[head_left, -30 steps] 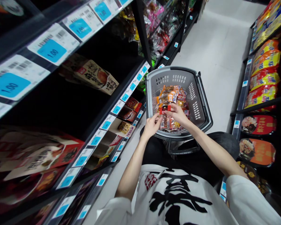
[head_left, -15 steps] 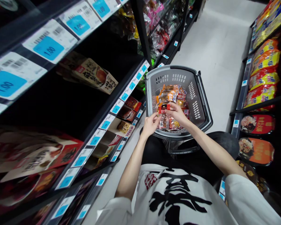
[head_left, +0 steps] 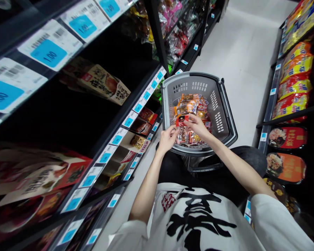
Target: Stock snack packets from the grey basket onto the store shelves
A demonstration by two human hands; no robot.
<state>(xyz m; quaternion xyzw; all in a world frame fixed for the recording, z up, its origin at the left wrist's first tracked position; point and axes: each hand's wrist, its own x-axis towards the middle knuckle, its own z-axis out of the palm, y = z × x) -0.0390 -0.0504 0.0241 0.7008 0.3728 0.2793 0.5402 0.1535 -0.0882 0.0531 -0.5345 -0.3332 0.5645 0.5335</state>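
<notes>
Between my two hands is a small snack packet (head_left: 182,132) with a red top and a clear lower part showing brown food. My left hand (head_left: 169,138) pinches its left edge with thumb and fingers. From the other side my right hand (head_left: 197,127) grips it near the red top. Both hands are over the grey shopping basket (head_left: 170,83), which stands between my knees. Inside the basket lie several more packets (head_left: 191,103), mostly orange, red and clear, partly covered by my hands.
On the left rises a dark shelf with blue price tags (head_left: 104,158) and paper food bags (head_left: 104,82). To the right another shelf holds red and yellow bags (head_left: 294,85) and lidded bowls (head_left: 288,137). The pale aisle floor (head_left: 240,52) runs ahead between them.
My hands keep hold of the packet and shift it very slightly. More of its red top and front shows now. The camera view drifts a little.
</notes>
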